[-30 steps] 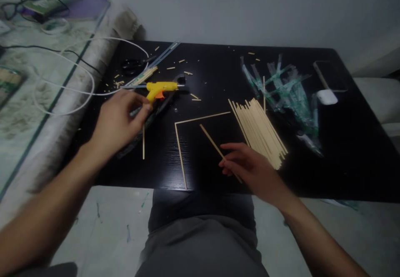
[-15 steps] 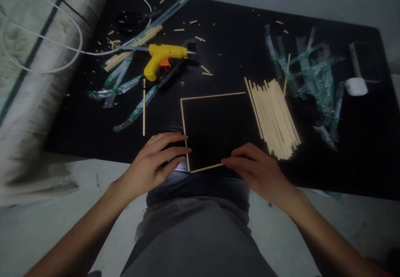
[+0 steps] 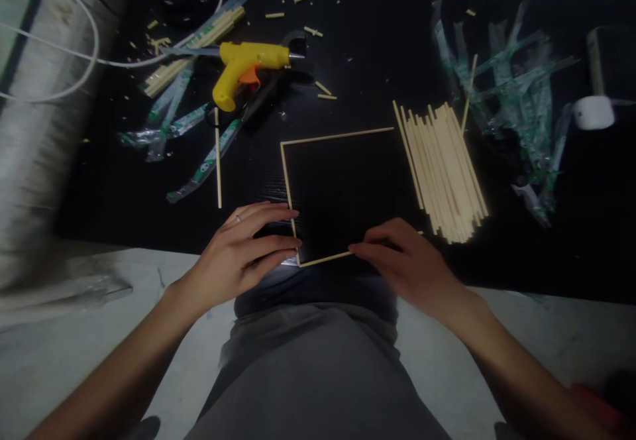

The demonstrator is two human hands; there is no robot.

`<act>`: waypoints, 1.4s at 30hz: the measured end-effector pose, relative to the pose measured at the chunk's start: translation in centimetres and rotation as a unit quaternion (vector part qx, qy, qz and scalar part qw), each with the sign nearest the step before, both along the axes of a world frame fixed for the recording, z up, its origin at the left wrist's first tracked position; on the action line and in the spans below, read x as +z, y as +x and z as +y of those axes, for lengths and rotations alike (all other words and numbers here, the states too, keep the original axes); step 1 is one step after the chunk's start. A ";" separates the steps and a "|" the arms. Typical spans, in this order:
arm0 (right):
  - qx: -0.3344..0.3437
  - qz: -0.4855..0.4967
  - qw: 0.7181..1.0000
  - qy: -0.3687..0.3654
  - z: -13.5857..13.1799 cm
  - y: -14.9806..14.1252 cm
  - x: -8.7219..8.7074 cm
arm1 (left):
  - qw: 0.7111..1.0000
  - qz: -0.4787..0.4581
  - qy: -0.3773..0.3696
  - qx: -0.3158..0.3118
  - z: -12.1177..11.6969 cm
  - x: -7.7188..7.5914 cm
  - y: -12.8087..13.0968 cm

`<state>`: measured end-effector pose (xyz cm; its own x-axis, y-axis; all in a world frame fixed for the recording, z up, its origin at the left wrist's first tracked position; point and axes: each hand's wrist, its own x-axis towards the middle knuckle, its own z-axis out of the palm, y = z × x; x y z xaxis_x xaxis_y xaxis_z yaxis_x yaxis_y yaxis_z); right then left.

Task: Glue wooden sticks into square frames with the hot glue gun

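Three thin wooden sticks form an open-sided rectangle on the black table: a far stick (image 3: 338,135), a left stick (image 3: 286,175) and a near stick (image 3: 322,259). My left hand (image 3: 243,248) has its fingers stretched out and apart, fingertips resting on the left stick close to the near corner. With thumb and fingers together, my right hand (image 3: 407,261) pinches the near stick, covering much of its right part. A small stick end shows just beyond the right knuckles. To the right of the shape lies a pile of wooden sticks (image 3: 444,171).
A yellow glue gun (image 3: 251,69) lies at the back left beside more sticks, plastic wrappers (image 3: 191,178) and black scissors (image 3: 181,2). One loose stick (image 3: 218,162) lies left of my hands. Wrappers (image 3: 517,89) and a white case (image 3: 594,112) lie at right. Stick scraps dot the back.
The camera view has shifted, so the table's things sit higher in the picture. The near stick's left end now appears to meet the left stick more closely. Both hands keep nearly the same pose.
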<state>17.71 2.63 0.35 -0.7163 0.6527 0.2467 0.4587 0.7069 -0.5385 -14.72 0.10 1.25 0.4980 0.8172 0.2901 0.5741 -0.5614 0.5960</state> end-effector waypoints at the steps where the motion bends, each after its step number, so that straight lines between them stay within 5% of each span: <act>1: 0.000 -0.003 1.000 0.004 0.0 0.0 0.0 | 1.000 0.000 -0.003 0.000 0.0 0.0 0.0; 20: -0.032 -0.014 0.998 0.048 -0.6 -1.5 0.1 | 1.000 0.003 -0.016 -0.003 -0.1 0.1 0.0; 29: -0.004 0.054 0.998 0.013 -1.2 -5.7 0.1 | 1.000 0.011 -0.020 -0.004 0.0 0.0 -0.1; 42: 0.017 0.053 0.998 -0.013 -1.0 -6.1 0.0 | 0.999 0.030 -0.034 -0.006 -0.1 0.1 -0.1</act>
